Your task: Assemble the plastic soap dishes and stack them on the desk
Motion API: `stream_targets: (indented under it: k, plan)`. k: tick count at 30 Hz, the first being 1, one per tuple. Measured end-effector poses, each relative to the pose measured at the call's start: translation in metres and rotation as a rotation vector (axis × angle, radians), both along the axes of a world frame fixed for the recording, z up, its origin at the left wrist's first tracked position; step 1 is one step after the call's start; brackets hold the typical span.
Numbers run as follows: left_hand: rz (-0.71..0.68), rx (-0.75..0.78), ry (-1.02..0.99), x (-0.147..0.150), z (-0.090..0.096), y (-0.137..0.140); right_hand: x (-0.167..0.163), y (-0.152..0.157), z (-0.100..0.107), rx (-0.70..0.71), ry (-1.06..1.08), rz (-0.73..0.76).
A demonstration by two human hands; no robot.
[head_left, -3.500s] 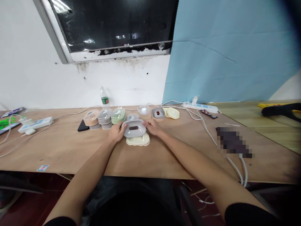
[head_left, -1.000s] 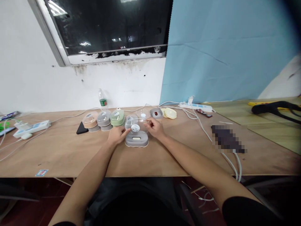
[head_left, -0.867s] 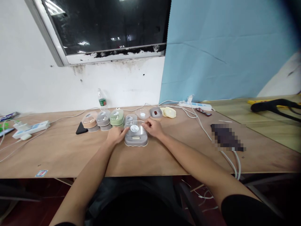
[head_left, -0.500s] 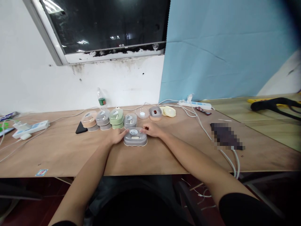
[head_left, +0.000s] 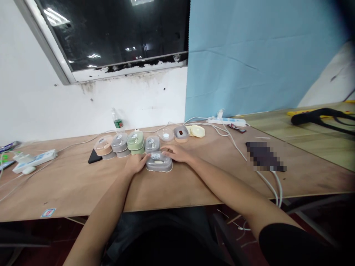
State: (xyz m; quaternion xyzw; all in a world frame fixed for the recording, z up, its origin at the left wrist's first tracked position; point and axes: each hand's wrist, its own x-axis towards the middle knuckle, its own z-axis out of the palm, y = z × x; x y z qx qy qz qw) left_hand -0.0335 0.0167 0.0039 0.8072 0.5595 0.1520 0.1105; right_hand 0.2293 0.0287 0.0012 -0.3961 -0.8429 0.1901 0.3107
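Observation:
A grey soap box point(head_left: 159, 166) with a clear lid and a round white sticker lies flat on the table in front of me. My left hand point(head_left: 135, 163) grips its left end, the thumb at the lid's edge. My right hand point(head_left: 177, 153) holds the far right corner, its fingers closed around the lid's edge and partly hidden. Just behind stands a smaller grey box point(head_left: 152, 144). To its left are a stacked green box point(head_left: 135, 142), a grey box point(head_left: 121, 143) and a peach box point(head_left: 102, 146), all with clear lids.
Behind my right hand are a clear round lid point(head_left: 165, 136), an open grey-and-peach box point(head_left: 181, 133) and a cream dish point(head_left: 198, 131). A plastic bottle point(head_left: 117, 120) stands by the wall. Power strips point(head_left: 227, 121) and cables lie on the table point(head_left: 88, 184); a black phone point(head_left: 95, 157) rests left.
My right hand's fingers have reached farther left along the far edge of the lid. Both hands stay on the grey soap box. The whole view has shifted slightly.

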Motion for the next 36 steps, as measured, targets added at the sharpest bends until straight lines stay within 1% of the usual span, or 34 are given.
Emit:
stream_targets:
  k: [3, 6, 11, 15, 20, 23, 30, 33, 36]
  plan:
    - [-0.028, 0.045, -0.018, 0.001, 0.003, -0.004, 0.002, -0.001, 0.003, -0.006, -0.055, 0.059]
    - [-0.06, 0.056, -0.028, 0.002, 0.005, -0.007, 0.004, -0.003, 0.006, 0.01, -0.098, 0.109]
    - [-0.068, 0.054, -0.032, 0.003, 0.007, -0.009, 0.001, -0.008, 0.011, 0.083, -0.16, 0.122]
    - [-0.136, 0.048, -0.085, 0.004, 0.01, -0.011, -0.002, -0.012, 0.014, 0.151, -0.203, 0.147]
    - [-0.222, 0.013, -0.119, 0.004, 0.01, -0.009, -0.001, -0.012, 0.016, 0.186, -0.233, 0.16]
    - [-0.226, -0.022, -0.136, 0.004, 0.008, -0.007, 0.001, -0.011, 0.017, 0.156, -0.216, 0.154]
    - [-0.195, -0.012, -0.169, 0.003, 0.004, -0.007, 0.003, 0.001, 0.005, -0.026, -0.067, 0.107]
    - [-0.214, -0.017, -0.165, 0.002, 0.003, -0.006, 0.003, 0.003, 0.001, -0.06, -0.03, 0.105]
    - [-0.24, -0.032, -0.171, 0.0, 0.003, -0.004, 0.003, 0.001, 0.002, -0.067, -0.015, 0.101]
